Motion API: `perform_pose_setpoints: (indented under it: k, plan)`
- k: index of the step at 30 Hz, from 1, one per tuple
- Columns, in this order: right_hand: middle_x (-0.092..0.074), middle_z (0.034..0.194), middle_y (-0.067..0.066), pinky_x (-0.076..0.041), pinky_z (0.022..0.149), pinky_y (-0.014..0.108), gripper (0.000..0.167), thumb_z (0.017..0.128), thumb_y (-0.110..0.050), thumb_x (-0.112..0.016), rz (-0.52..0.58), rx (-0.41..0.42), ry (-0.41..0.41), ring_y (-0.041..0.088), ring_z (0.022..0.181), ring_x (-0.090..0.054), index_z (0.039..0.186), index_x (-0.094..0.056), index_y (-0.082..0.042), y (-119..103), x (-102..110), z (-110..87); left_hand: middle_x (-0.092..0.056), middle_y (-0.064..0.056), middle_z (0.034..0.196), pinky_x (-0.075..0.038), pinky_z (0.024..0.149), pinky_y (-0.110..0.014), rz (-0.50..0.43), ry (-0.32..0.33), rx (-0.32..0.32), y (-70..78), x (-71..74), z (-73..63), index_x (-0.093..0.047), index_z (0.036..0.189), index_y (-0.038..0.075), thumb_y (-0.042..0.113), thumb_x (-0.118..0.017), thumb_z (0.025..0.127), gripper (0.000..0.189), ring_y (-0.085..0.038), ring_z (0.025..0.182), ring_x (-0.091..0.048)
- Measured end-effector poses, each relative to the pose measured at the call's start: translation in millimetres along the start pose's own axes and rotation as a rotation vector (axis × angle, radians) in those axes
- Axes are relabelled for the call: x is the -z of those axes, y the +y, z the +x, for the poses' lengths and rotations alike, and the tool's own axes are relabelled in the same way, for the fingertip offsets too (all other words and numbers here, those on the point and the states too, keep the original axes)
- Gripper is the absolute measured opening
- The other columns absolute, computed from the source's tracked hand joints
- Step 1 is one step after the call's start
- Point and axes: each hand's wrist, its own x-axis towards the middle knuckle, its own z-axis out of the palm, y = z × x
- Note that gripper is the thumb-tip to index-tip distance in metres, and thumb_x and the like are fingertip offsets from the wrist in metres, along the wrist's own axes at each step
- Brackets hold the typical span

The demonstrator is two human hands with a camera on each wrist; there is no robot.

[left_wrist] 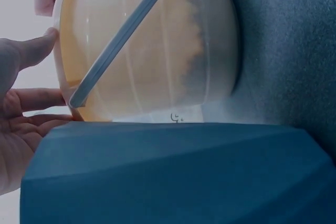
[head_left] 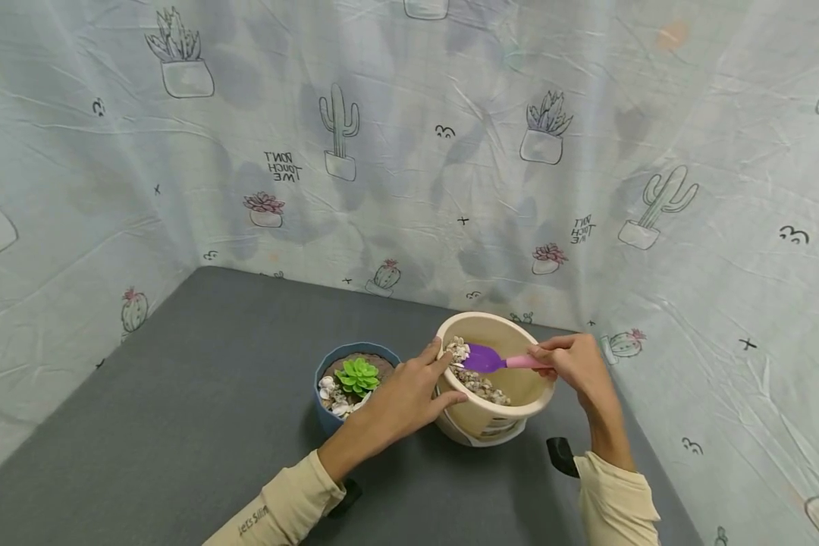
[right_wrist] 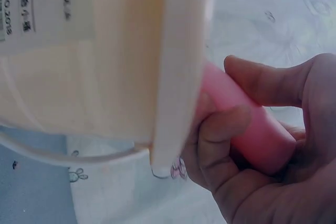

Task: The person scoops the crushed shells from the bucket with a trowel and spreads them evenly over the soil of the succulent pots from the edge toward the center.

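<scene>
Right hand (head_left: 570,365): gripping the scoop (head_left: 484,359) by its pink handle, purple end down inside the bucket (head_left: 487,328)
Left hand (head_left: 406,390): fingers pretty straight, resting on the bucket's rim, no clench
Stones (head_left: 483,387): heaped low in the bucket, some at the scoop's tip; imo level it and lift slowly
Hidden: left arm covers part of the blue pot (head_left: 323,413); can't tell how deep the stones go
</scene>
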Motion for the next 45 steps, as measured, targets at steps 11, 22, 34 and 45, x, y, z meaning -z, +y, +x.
perform_pose_setpoints:
  k: [11, 22, 34, 45]
  plan:
    - [-0.065, 0.060, -0.008, -0.045, 0.061, 0.029, 0.039, 0.099, -0.022, -0.070, 0.070, -0.007, 0.003, 0.012, 0.059, -0.058, 0.117, -0.074, 0.012, 11.2, 30.1, -13.2, -0.040, -0.028, 0.164, -0.063, 0.095, -0.044, -0.022, -0.024, -0.029, -8.6, 2.5, 0.2, -0.052, 0.154, 0.003, 0.045, -0.066, 0.102, 0.068, -0.038, 0.129, -0.067]
    - [-0.063, 0.059, -0.010, -0.048, 0.061, 0.028, 0.024, 0.098, -0.023, -0.073, 0.158, 0.113, 0.003, 0.014, 0.059, -0.059, 0.102, -0.082, -0.001, -22.0, 27.8, -19.1, -0.039, -0.017, 0.168, -0.048, 0.116, -0.059, -0.041, -0.025, 0.068, -33.8, 44.0, -21.1, -0.045, 0.160, 0.012, 0.048, -0.068, 0.100, 0.073, -0.041, 0.149, -0.048]
    - [-0.066, 0.061, -0.005, -0.048, 0.059, 0.028, 0.025, 0.096, -0.012, -0.073, 0.270, 0.233, -0.177, 0.012, 0.054, -0.058, 0.101, -0.076, 0.013, -68.2, -41.2, -17.5, -0.033, -0.021, 0.170, -0.047, 0.113, -0.064, -0.081, -0.287, 0.239, -102.9, 96.3, -71.4, -0.023, 0.167, 0.003, 0.056, -0.083, 0.084, 0.115, -0.045, 0.151, -0.043]
    - [-0.075, 0.074, 0.009, -0.053, 0.056, 0.032, 0.022, 0.094, -0.022, -0.076, -0.008, 0.316, -0.278, 0.019, 0.057, -0.062, 0.094, -0.084, -0.002, -109.1, -98.0, -11.8, -0.038, -0.020, 0.167, -0.045, 0.115, -0.063, -0.109, -0.313, 0.256, -115.8, 88.3, -74.1, -0.024, 0.165, 0.000, 0.054, -0.093, 0.073, 0.127, -0.047, 0.151, -0.041]
